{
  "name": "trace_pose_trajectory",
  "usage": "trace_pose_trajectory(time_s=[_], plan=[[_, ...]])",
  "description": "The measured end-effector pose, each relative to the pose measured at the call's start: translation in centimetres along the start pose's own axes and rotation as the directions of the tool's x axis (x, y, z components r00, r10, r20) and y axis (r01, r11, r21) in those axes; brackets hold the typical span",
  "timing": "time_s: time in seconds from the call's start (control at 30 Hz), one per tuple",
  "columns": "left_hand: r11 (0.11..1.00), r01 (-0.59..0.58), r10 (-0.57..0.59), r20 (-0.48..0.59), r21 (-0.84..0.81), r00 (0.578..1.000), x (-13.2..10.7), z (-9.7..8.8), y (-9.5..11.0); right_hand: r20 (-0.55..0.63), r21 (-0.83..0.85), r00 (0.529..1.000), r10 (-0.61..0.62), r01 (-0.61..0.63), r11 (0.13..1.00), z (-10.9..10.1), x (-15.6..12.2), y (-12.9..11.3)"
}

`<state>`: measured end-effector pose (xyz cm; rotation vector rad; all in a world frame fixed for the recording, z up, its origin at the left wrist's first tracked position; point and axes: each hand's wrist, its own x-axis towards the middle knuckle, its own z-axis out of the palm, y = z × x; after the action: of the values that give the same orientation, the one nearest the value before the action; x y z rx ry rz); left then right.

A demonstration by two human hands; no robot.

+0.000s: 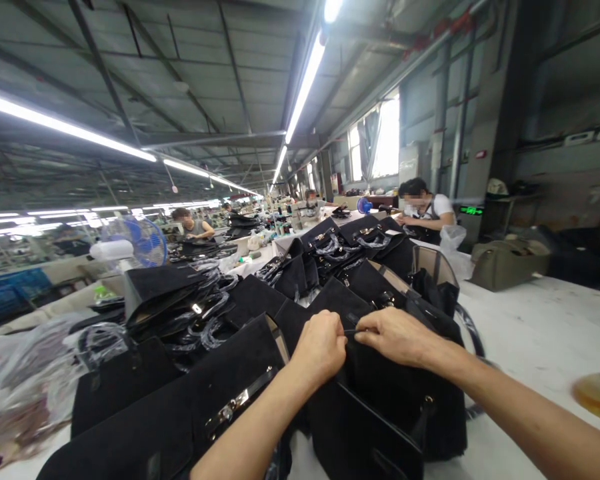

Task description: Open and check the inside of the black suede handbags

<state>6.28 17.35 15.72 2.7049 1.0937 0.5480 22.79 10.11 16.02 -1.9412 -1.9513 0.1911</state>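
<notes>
My left hand is closed in a fist, and my right hand pinches with thumb and forefinger. A thin dark strap runs between the two, its ends hidden in my fingers. Just beneath them stands a black handbag with a small gold-coloured stud. Under my left forearm lies another black handbag, its metal clasp facing up. More black handbags are heaped beyond my hands, several with handles wrapped in clear plastic.
Clear plastic wrapping lies at the left, and a blue fan stands behind it. On the white table to the right are an olive bag and a bottle of amber liquid. A person works farther back.
</notes>
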Motion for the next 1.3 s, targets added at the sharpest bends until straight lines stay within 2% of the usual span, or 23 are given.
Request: trace_pose_trajectory(time_s=[0.1,0.17,0.27,0.4,0.5,0.63,0.77,0.93,1.3], plan=[[0.999,0.023,-0.023,0.004,-0.045,1.000,-0.9,-0.8,-0.1,0.018,-0.023,1.000,-0.003,0.003,1.000,-0.1,0.6,-0.9],[0.996,0.082,-0.080,0.052,-0.033,0.995,-1.7,-1.6,-0.3,0.045,-0.038,0.999,0.022,-0.020,0.999,-0.6,0.0,-1.0],[0.994,0.104,-0.100,0.169,-0.015,0.981,-2.5,-2.5,-0.7,0.106,-0.050,0.993,0.057,-0.052,0.997,-1.2,-2.1,0.0],[0.982,0.146,-0.107,0.277,-0.123,0.955,-1.7,-2.3,-0.8,0.157,-0.048,0.982,0.108,-0.101,0.994,-1.3,-3.9,1.9],[0.972,0.182,-0.139,0.265,-0.147,0.954,-0.8,-1.8,-0.5,0.162,-0.031,0.979,0.127,-0.123,0.992,-0.9,-3.9,2.7],[0.975,0.169,-0.131,0.238,-0.145,0.962,-0.9,-1.7,-0.3,0.161,0.028,0.983,0.090,-0.096,0.995,-0.9,-3.4,2.9],[0.961,0.186,-0.141,0.216,-0.204,0.966,-1.3,-1.7,-0.7,0.178,0.156,0.984,-0.012,-0.016,0.988,-0.9,-2.6,2.5],[0.958,0.174,-0.133,0.182,-0.227,0.974,-1.2,-1.2,-1.1,0.210,0.346,0.964,-0.161,0.080,0.935,-0.1,-1.0,2.1],[0.893,0.176,-0.077,0.245,-0.413,0.966,-1.1,-0.9,-2.3,0.117,0.338,0.984,-0.136,0.089,0.937,0.8,-0.7,1.3]])
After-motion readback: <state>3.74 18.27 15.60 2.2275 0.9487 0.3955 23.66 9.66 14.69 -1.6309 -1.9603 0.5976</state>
